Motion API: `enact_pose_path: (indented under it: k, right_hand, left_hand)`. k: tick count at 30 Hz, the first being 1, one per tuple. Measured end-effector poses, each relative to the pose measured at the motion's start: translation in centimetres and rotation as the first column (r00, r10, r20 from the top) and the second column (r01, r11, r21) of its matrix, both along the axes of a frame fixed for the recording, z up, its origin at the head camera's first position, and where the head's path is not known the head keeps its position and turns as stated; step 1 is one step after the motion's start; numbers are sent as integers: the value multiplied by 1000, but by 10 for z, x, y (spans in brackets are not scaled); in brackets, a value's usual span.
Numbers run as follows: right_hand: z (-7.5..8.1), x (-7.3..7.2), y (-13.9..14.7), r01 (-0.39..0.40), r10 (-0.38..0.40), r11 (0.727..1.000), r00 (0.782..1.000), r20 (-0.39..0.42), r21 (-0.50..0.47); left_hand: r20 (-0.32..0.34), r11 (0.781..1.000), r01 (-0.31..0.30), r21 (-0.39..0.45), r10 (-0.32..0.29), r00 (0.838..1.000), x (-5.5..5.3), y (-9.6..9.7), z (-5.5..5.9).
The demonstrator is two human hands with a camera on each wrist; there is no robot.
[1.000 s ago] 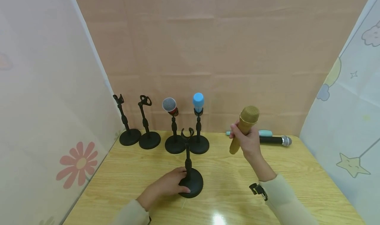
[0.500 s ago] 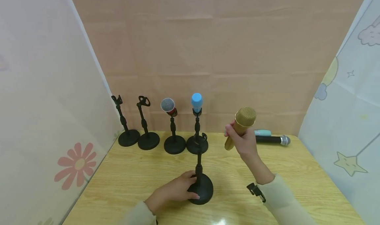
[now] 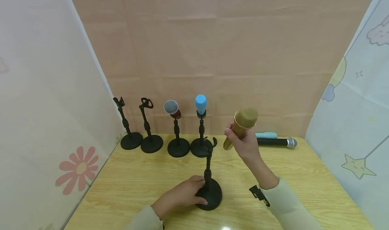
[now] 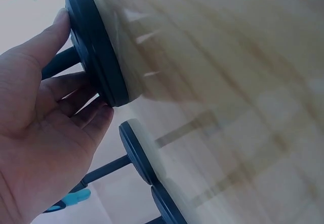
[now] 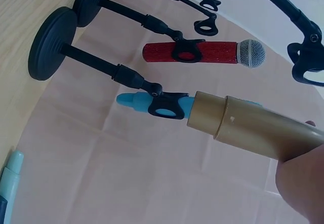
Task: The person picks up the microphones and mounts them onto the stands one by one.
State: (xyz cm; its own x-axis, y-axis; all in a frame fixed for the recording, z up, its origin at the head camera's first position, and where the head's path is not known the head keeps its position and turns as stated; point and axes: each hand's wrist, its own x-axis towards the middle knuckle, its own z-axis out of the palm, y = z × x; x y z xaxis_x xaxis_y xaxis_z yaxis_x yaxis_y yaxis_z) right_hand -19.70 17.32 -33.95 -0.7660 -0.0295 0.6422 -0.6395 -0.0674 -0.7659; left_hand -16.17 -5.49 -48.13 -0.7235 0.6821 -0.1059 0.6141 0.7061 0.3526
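Note:
My left hand (image 3: pixel 186 192) holds a black desktop microphone stand (image 3: pixel 212 199) by its round base, thumb on one side and fingers on the other. The left wrist view shows the base (image 4: pixel 98 46) edge-on, close over the wood surface. An open clip tops the stand's pole. To its upper right, my right hand (image 3: pixel 247 146) grips a gold microphone (image 3: pixel 245 118) in the air, mesh head up and tilted right. The bare handle end (image 5: pixel 248 127) points away from that hand in the right wrist view. The clip (image 5: pixel 304 64) also appears there, apart from the microphone.
Behind stand two stands holding a red microphone (image 3: pixel 174 112) and a blue microphone (image 3: pixel 201 103). Two more stands, one with a forked clip (image 3: pixel 131 140) and one with a ring clip (image 3: pixel 152 143), are at back left. A black microphone (image 3: pixel 273 142) and a mint microphone (image 3: pixel 267 135) lie at back right.
My left hand has shifted the stand to the right and slightly nearer. The gold microphone has moved left in my right hand, closer to the stand's clip.

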Motion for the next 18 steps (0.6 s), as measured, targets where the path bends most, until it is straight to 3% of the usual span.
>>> enact_pose_path:
  k: [8,18]
  right_hand:
    - [6,1,-4,-85,86,996,995,-40,33]
    - [6,0,-13,-160,158,987,984,-86,-14]
  left_hand:
    - [-28,1000,31,-2,-31,999,-1,5,-5]
    - [-50,996,80,36,-78,996,1,11,-2]
